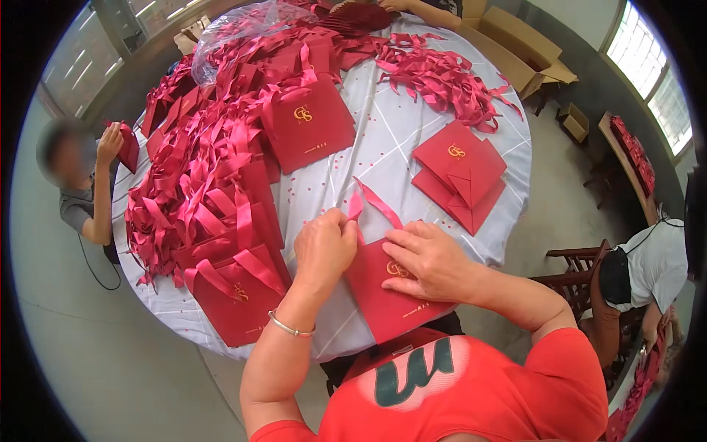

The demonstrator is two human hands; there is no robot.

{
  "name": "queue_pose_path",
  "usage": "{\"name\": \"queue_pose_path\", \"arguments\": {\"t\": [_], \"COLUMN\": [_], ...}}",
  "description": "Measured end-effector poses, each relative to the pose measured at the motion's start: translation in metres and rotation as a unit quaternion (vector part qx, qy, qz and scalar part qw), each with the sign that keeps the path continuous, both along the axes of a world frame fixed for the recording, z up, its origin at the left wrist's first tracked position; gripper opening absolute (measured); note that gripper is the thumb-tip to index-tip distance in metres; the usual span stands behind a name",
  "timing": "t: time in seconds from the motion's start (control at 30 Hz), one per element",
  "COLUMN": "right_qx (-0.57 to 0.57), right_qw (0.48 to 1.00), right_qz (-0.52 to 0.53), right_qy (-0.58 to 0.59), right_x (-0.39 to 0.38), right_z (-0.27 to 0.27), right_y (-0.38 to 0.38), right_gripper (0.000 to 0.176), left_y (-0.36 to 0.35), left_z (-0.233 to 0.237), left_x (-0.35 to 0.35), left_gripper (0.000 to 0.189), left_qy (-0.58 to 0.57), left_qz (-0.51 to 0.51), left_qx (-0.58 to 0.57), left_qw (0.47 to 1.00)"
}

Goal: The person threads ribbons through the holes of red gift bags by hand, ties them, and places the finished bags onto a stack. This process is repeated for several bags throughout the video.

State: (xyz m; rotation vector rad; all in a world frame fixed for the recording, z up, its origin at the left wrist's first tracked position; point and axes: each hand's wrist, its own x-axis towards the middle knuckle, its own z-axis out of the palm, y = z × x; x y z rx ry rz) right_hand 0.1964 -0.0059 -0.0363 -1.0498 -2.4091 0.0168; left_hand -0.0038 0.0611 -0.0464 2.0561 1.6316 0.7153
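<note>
A red paper gift bag [372, 283] with a gold logo lies flat before me at the table's near edge. A loose pink ribbon [379, 204] sticks out beyond its top edge. My left hand [324, 247], a bangle on its wrist, is closed in a pinch on the ribbon at the bag's upper left corner. My right hand [427, 261] rests on the bag's face with its fingers stretched out, partly covering the logo. To the left lies a heap of red bags with pink ribbon handles [213, 199].
Flat red bags [460, 173] lie at the right, below a pile of loose pink ribbons [442, 77]. Clear plastic [236, 33] covers part of the far heap. One person [85, 191] holds a bag at left. A cardboard box [515, 48] stands behind; another person [648, 272] is at right.
</note>
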Motion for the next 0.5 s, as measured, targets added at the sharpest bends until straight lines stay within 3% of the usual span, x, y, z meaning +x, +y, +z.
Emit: {"name": "queue_pose_path", "arguments": {"t": [0.5], "right_qx": [-0.023], "right_qw": [0.999], "right_qz": [0.009], "right_qy": [0.029], "right_x": [0.0041], "right_z": [-0.0044], "right_y": [0.0003], "right_gripper": [0.055], "left_y": [0.0002], "left_z": [-0.0014], "left_x": [0.0011], "left_gripper": [0.020], "left_qy": [0.054], "left_qz": [0.002], "left_qx": [0.018], "left_qw": [0.998]}}
